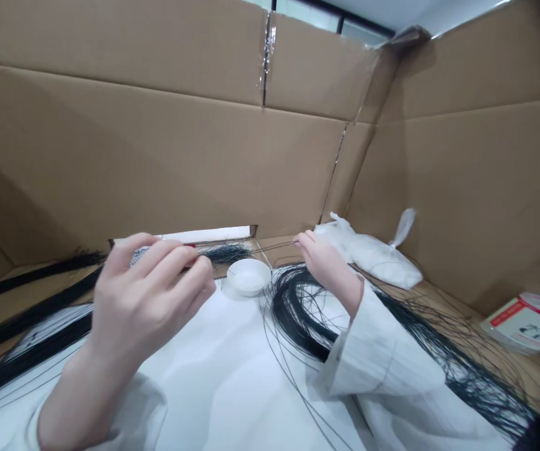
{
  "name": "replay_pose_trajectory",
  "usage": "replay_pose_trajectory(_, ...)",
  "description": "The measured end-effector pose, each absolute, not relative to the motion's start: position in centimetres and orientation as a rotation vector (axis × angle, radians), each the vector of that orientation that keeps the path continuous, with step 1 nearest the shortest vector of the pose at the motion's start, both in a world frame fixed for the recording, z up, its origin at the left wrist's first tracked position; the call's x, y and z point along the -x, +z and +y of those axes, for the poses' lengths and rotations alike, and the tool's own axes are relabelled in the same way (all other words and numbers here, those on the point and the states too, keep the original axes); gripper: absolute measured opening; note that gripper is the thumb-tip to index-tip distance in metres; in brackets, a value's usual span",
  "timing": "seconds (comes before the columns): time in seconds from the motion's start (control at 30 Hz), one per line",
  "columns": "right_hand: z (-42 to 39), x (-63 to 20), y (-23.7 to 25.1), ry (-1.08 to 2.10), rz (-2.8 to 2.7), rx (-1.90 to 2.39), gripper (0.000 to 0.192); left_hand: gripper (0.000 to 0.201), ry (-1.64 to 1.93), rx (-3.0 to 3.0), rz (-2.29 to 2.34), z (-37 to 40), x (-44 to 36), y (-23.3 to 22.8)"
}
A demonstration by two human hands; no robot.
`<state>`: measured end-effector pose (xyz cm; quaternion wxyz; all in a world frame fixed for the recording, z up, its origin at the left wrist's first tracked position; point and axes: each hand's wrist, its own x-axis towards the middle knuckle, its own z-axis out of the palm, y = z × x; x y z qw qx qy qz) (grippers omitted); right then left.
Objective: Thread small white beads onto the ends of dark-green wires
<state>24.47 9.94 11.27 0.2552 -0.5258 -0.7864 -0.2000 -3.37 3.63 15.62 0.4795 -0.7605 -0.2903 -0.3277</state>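
My left hand point(152, 300) is closed, its fingers curled, with a small bit of red showing at the fingertips. My right hand point(324, 263) pinches the far end of a few thin dark strands point(274, 248), which stretch almost level between the two hands. The left fingertips are partly hidden behind the knuckles. Just below the strands stands a shallow white bowl point(249, 277). Under my right wrist lies a coiled bundle of black strands point(298, 310). A tuft of dark strand ends point(227, 253) lies behind the bowl, beside my left fingers.
Tall cardboard walls point(180, 156) enclose the white work surface point(204, 376). Knotted white plastic bags point(383, 257) lie at the back right. A clear tub with a red-edged label point(528, 322) stands far right. Long black bundles point(30, 326) run along the left; loose strands point(458, 351) spread right.
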Motion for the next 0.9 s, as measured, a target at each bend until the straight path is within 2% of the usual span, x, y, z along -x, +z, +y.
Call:
replay_pose_trajectory(0.27,9.9,-27.7,13.3,-0.198,-1.994,1.375,0.024,0.012,-0.778,1.869,-0.810,5.6,4.4,15.2)
replay_pose_trajectory(0.5,5.0,-27.9,16.9,0.345,-1.988,1.257,0.033,0.012,-0.828,1.821,-0.826,7.1,5.6,14.9)
replay_pose_trajectory(0.73,7.0,-30.2,16.3,0.406,-2.166,1.502,0.035,0.010,-0.831,1.808,-0.809,7.2,5.7,14.9)
replay_pose_trajectory(0.9,7.1,-29.8,16.3,0.411,-2.237,1.507,0.037,0.009,-0.830,1.686,-0.978,8.4,7.5,14.8)
